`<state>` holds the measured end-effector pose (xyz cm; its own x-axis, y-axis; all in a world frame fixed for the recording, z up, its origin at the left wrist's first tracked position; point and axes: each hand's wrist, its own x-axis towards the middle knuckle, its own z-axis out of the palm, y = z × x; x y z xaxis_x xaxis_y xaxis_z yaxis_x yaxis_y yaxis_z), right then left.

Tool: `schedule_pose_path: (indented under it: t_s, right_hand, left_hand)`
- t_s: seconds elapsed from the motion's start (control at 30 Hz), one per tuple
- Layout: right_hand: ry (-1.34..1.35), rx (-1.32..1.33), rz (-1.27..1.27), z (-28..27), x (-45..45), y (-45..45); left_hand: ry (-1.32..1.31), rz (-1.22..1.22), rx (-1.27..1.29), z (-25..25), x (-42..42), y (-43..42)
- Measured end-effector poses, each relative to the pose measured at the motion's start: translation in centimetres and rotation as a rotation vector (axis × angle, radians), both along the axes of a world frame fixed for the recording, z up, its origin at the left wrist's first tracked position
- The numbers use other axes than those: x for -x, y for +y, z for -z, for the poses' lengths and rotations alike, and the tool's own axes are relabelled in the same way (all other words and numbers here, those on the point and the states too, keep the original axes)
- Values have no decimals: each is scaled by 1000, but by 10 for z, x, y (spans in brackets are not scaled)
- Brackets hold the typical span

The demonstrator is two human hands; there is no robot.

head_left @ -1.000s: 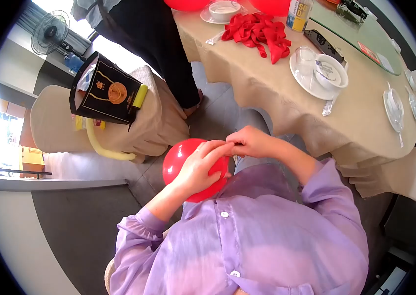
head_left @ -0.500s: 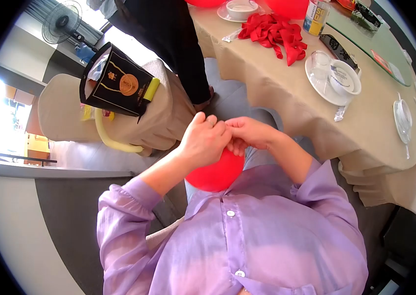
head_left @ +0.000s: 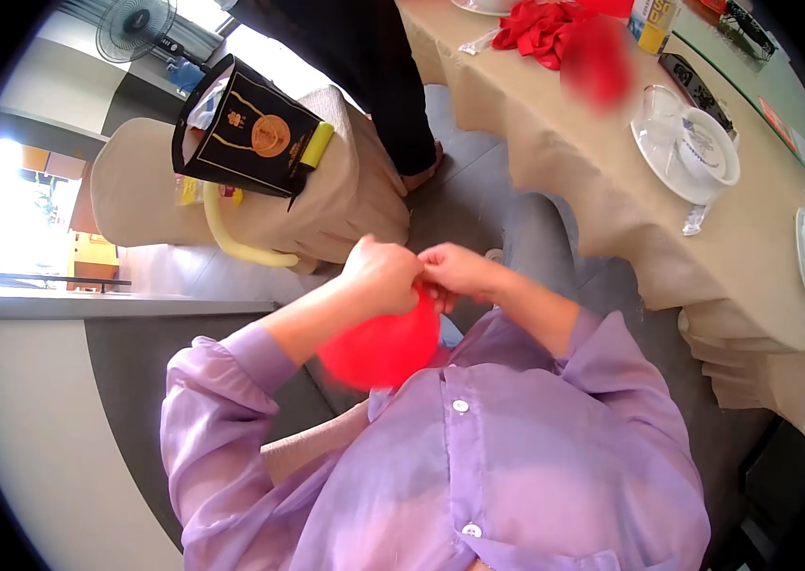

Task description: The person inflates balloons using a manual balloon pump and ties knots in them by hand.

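A round, inflated red balloon [head_left: 378, 344] hangs in front of my purple shirt, its neck end up between my hands. My left hand [head_left: 383, 274] is closed at the top of the balloon, fingers curled round its neck. My right hand [head_left: 459, 272] meets it there, thumb and fingers pinched together on the balloon's neck. The neck itself is mostly hidden by my fingers.
On the right, a cloth-covered table [head_left: 593, 181] bears a pile of limp red pieces [head_left: 531, 33], a blurred red shape [head_left: 597, 67], a plate with bowl [head_left: 707, 152] and a can [head_left: 655, 24]. A black bag [head_left: 250, 133] rests on a covered chair [head_left: 131, 181]. A person in black trousers [head_left: 364, 76] stands ahead.
My hands and the balloon have shifted slightly left, and the balloon swings out further left. The view has tilted, moving the table up and right. A blurred red shape now shows beside the pile.
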<state>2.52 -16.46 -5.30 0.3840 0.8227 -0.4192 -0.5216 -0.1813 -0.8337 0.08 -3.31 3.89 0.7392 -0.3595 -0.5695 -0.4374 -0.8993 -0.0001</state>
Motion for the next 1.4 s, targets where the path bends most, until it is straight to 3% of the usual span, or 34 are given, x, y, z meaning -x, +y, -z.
schedule_pose_path:
  t_s: [0.03, 0.13, 0.17, 0.2, 0.27, 0.3, 0.33, 0.4, 0.47, 0.53, 0.6, 0.67, 0.7, 0.77, 0.9, 0.97, 1.07, 1.27, 1.4]
  right_hand:
    - [-45, 61, 46, -2, -9, 3]
    - [-83, 133, 144, -14, -19, 10]
    - [-128, 87, 163, -2, -20, 16]
    - [-177, 43, 181, 7, -22, 18]
    - [-187, 27, 188, 19, -21, 17]
    - [-329, 18, 245, 26, -22, 15]
    - [-469, 7, 309, 23, -22, 14]
    - [-450, 75, 381, 20, -25, 12]
    - [-1238, 352, 452, 23, -27, 12]
    - [-1235, 354, 489, 18, -21, 13]
    - [-1245, 363, 511, 17, -24, 8]
    - [-974, 205, 591, 17, -24, 6]
    - [-981, 211, 593, 16, -23, 6]
    - [-737, 96, 691, 14, -16, 3]
    - [-718, 184, 669, 4, -12, -9]
    - [-1056, 352, 727, 0, -11, -11]
    - [-1171, 501, 863, -15, -8, -13]
    - [-1078, 195, 907, -7, -10, -7]
    - [-1172, 212, 920, -3, -6, -7]
  left_hand:
    - [-254, 91, 36, 8, 4, 3]
    - [-328, -39, -128, 21, -5, -1]
    - [-284, -285, 19, 29, -7, 0]
    - [-286, -283, 22, 32, -13, 6]
    - [259, -1028, 636, 33, -20, 30]
    - [481, -1210, 934, 34, -17, 41]
    - [474, -1212, 930, 41, -12, 43]
    - [575, -1219, 1516, 61, 1, 40]
    - [610, -1276, 1542, 75, 9, 39]
    - [500, -1234, 1833, 89, 16, 32]
    - [525, -1195, 1921, 97, 19, 19]
    - [444, -1205, 2134, 94, 23, 7]
    - [471, -1148, 2227, 95, 21, 3]
    - [501, -1076, 2302, 96, 20, -6]
    - [599, -963, 2443, 92, 21, -20]
    - [583, -949, 2435, 94, 19, -24]
    - [475, -960, 2383, 86, 15, -23]
    - [405, -909, 2279, 81, 15, -33]
    - [371, -910, 2212, 88, 19, -36]
